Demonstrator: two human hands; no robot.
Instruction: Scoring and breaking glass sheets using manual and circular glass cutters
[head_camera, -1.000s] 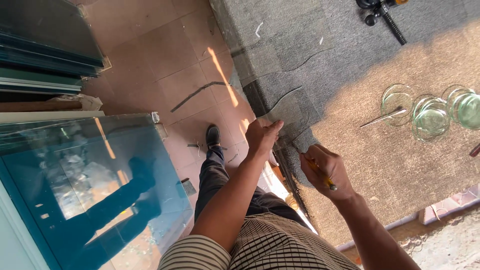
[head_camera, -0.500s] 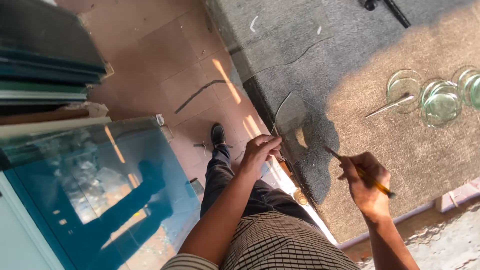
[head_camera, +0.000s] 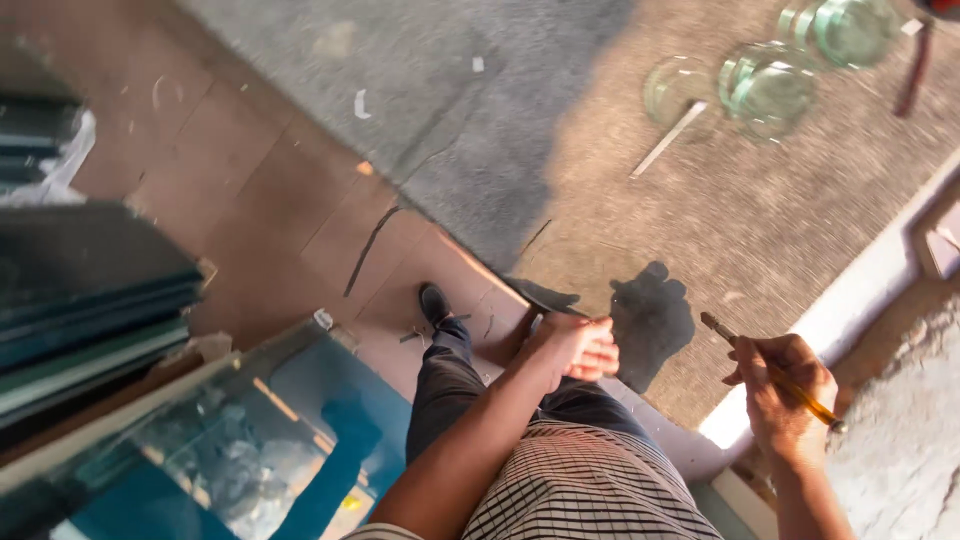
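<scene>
grey carpeted worktop (head_camera: 760, 230) fills the upper right of the view, soft surface likely there to cushion glass. its near edge runs diagonally past the person's waist. below it, brown tiled floor (head_camera: 270, 200) with a dark shoe planted on it.

stacked glass sheets (head_camera: 90, 300) stand on edge at far left, greenish edges showing; a large leaning pane (head_camera: 200, 440) beside them mirrors sky and the person's outline.

round glass discs (head_camera: 770, 85) lie flat at the far end of the worktop, well apart from both hands, overlapping a little, a thin strip resting just beside them.

left hand (head_camera: 575, 345) rests at the worktop's near edge, fingers loosely curled, grip holding nothing; it looks braced there for balance, and it throws a hand shadow onto the carpet.

right hand (head_camera: 785, 395) hovers just off the worktop edge, grip closed pencil-fashion around a slim cutting tool (head_camera: 770, 372) with yellow-brown handle, tip angled up-left toward the worktop, not touching it.
</scene>
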